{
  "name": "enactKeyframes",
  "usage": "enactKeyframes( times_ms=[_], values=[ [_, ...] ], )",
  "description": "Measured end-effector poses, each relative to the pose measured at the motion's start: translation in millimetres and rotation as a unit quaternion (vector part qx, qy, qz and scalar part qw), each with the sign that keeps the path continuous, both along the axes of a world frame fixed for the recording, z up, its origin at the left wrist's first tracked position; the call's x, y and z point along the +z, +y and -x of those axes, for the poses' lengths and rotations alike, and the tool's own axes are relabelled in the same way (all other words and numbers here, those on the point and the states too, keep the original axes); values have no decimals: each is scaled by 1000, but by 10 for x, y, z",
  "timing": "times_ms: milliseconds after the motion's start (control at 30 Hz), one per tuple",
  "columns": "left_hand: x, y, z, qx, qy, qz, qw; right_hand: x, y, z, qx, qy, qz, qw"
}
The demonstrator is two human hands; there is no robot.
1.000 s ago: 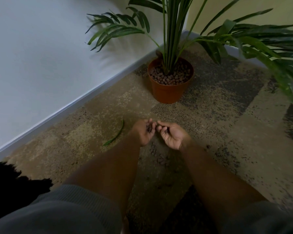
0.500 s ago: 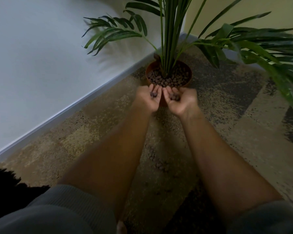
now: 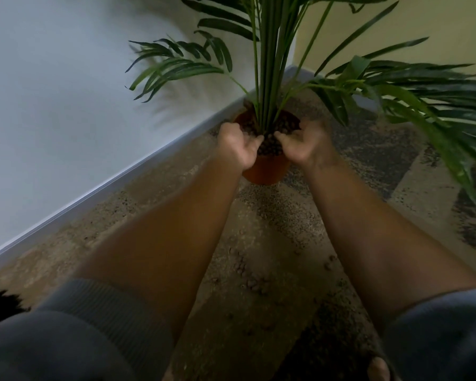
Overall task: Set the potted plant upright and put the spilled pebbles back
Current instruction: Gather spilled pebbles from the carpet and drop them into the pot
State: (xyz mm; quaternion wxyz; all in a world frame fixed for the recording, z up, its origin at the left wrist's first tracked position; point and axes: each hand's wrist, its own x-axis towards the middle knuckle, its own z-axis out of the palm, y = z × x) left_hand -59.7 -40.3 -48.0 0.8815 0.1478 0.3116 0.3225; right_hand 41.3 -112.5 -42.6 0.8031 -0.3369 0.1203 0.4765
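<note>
both hands, left hand (image 3: 238,145) and right hand (image 3: 304,145), cupped over the upright pot (image 3: 265,169) (grip blurred, cannot tell).

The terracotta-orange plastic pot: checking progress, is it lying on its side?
No, the terracotta-orange plastic pot stands upright on the carpet, stems rising from its pebbles.

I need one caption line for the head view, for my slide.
Both hands, left and right, over the upright pot, returning pebbles; more pebbles lie on the carpet.
</note>
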Motion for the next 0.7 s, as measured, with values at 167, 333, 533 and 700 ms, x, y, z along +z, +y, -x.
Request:
enactKeyframes(
  times_ms=[167, 333, 533, 700],
  values=[
    [-136, -12, 179, 10, 21, -14, 1000, -150, -131, 77, 11, -39, 14, 999],
    [-443, -198, 511, -40, 212, -82, 973, -395, -236, 365, 122, -130, 131, 975],
    [-988, -351, 920, -205, 431, -184, 859, -868, -450, 769, 349, -319, 311, 825],
    [-1254, -432, 1221, -323, 510, -335, 724, -1201, -612, 1063, 455, -484, 375, 646]
  ],
)
